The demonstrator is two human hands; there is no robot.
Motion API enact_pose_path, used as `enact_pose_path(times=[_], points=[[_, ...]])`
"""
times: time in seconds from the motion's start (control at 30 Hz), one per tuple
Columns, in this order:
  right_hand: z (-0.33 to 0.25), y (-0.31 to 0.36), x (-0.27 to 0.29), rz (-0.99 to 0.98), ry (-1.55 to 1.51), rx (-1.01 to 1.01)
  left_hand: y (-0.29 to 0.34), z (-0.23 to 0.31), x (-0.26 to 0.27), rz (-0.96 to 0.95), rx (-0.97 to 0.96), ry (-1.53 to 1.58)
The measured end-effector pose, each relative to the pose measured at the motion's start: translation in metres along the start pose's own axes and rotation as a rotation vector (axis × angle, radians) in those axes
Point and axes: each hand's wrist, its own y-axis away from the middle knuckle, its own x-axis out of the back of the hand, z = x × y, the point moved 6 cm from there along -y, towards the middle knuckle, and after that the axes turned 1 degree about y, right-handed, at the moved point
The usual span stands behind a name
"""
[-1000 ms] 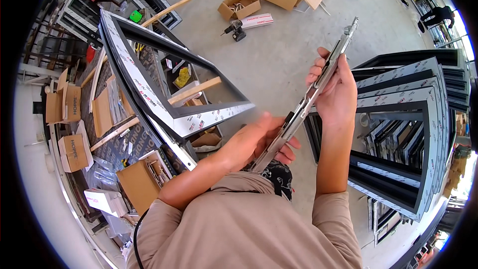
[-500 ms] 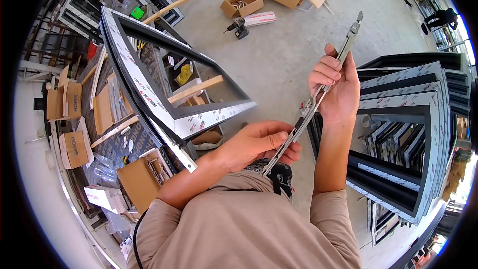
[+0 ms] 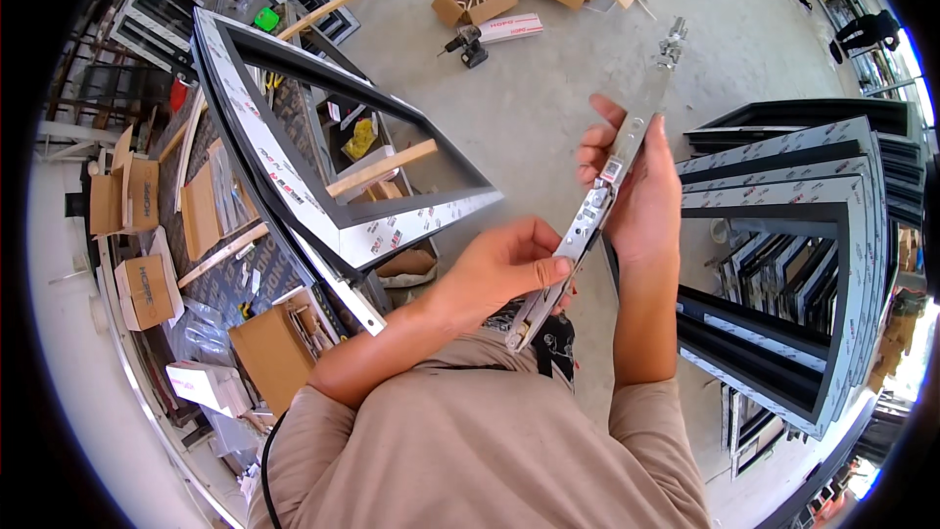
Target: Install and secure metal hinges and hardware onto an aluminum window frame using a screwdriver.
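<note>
Left hand (image 3: 511, 263) pinches the metal bar (image 3: 586, 216) below its middle; right hand (image 3: 643, 194) cradles it above. Two-handed support should steady it.

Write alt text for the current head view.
A left hand and right hand hold a long metal fitting slantwise, the left nearer its lower end. A large frame is at left, more frames at right, with a drill on the floor beyond.

The left hand (image 3: 504, 269) and right hand (image 3: 643, 206) hold a metal bar (image 3: 587, 219).
</note>
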Motion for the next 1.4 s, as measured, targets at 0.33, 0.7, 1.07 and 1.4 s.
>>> enact_pose_path(times=[0.33, 0.7, 1.07, 1.4], points=[[0.02, 0.0, 0.008, 0.057, -0.384, -0.135, -0.009, -0.004, 0.0, 0.102, 0.037, -0.121], [0.006, -0.006, 0.012, -0.187, -0.807, -0.167, -0.001, -0.019, -0.019, -0.135, 0.262, 0.098], [-0.006, -0.004, -0.006, -0.221, -0.529, -0.047, -0.002, -0.021, -0.018, -0.267, 0.204, 0.127], [0.002, 0.0, -0.01, -0.178, -0.305, -0.001, -0.002, -0.006, -0.013, -0.378, 0.136, 0.201]])
